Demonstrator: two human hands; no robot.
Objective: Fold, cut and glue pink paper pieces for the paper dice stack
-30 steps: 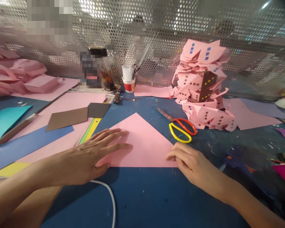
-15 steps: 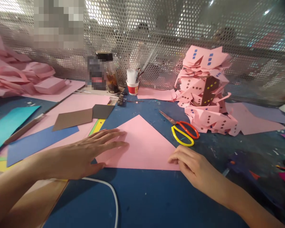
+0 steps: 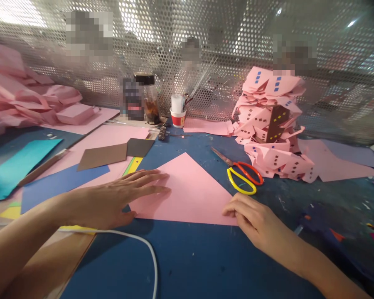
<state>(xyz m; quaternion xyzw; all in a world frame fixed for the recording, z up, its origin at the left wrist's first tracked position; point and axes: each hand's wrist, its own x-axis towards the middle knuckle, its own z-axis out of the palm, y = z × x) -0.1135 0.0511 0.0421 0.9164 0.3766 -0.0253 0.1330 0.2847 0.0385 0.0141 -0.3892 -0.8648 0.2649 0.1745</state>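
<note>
At the far left a heap of pink paper (image 3: 34, 101) was piled up, and nearer lay a turquoise sheet (image 3: 23, 168) on the blue surface (image 3: 121, 270). To its right came a blue strip (image 3: 62, 182), a brown piece (image 3: 103, 157) and a dark grey piece (image 3: 141, 147), the brown one overlapping the blue, all over a large pink sheet (image 3: 118, 133).

The left hand (image 3: 121, 201) was wide open, palm down, its spread fingers resting on the left part of a pink paper triangle (image 3: 188, 193), with the thumb at the lower left edge; it gripped nothing. A white cable (image 3: 154, 257) curved below it. Behind stood a jar with a dark lid (image 3: 151, 106) and, to its right, a red-and-white cup (image 3: 178, 120).

The triangle lay flat in the middle of the surface, its peak pointing away from the person. Scissors (image 3: 244, 180) with one yellow and one red handle lay just beyond its right slope, blades parted slightly if at all. The right hand (image 3: 251, 211) was loosely curled, fingertips on the triangle's right corner; whether it pinched the paper could not be told.

Farther right rose a stack of folded pink paper (image 3: 272, 128) marked with small squares, beside a flat pink piece (image 3: 336, 164).
</note>
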